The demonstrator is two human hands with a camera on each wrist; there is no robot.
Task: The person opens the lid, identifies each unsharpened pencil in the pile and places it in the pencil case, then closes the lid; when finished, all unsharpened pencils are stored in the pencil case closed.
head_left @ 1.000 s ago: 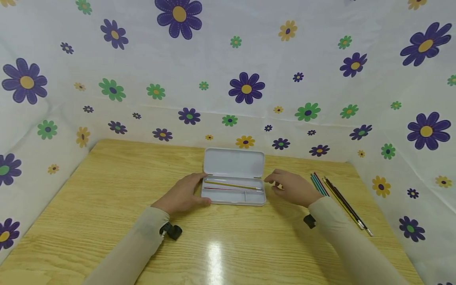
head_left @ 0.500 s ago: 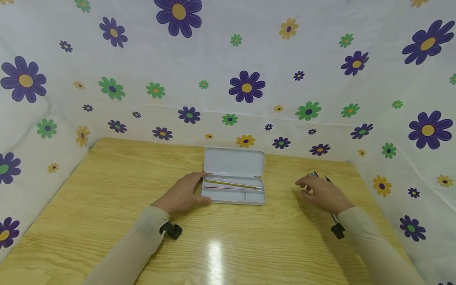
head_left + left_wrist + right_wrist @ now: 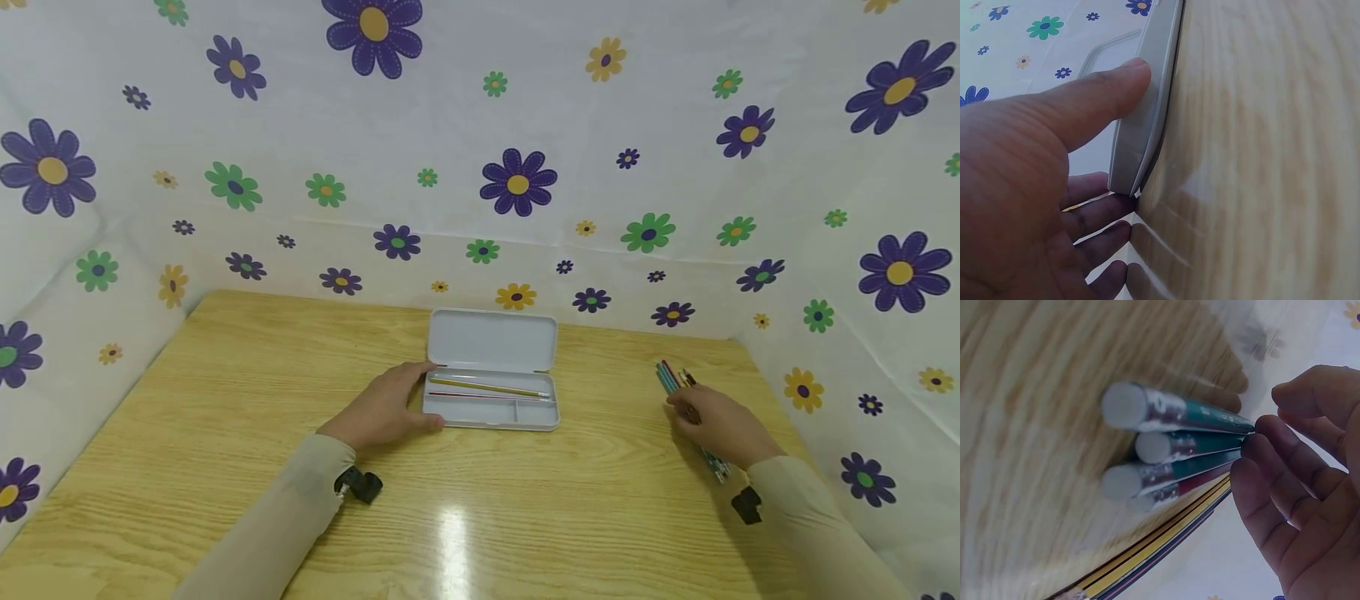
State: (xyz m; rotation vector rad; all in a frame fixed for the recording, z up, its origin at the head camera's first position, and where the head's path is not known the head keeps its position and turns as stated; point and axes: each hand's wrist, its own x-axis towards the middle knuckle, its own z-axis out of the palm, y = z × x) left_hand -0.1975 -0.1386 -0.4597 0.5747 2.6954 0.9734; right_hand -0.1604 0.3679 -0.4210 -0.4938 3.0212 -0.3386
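A white pencil case (image 3: 472, 410) lies with its lid (image 3: 491, 340) raised at the back. Inside it are a yellow pencil (image 3: 487, 386) and a thin red one (image 3: 457, 395). My left hand (image 3: 381, 410) holds the case by its left end; in the left wrist view the thumb (image 3: 1129, 81) presses on the front wall. At the right, my right hand (image 3: 720, 425) is over a bunch of pencils. In the right wrist view its fingertips touch the teal pencils (image 3: 1207, 419), whose white erasers face the camera, while the thumb stands apart. A red pencil (image 3: 1200, 479) lies beneath them.
Yellow and dark pencils (image 3: 1147, 556) lie beside the teal ones, mostly hidden by my right hand in the head view. The wood-grain table (image 3: 300, 350) is bordered by a white flowered cloth (image 3: 450, 117) at the back and sides.
My right hand has moved right, from beside the case's right end to the pencils, and now covers part of them. My left hand has stayed at the case.
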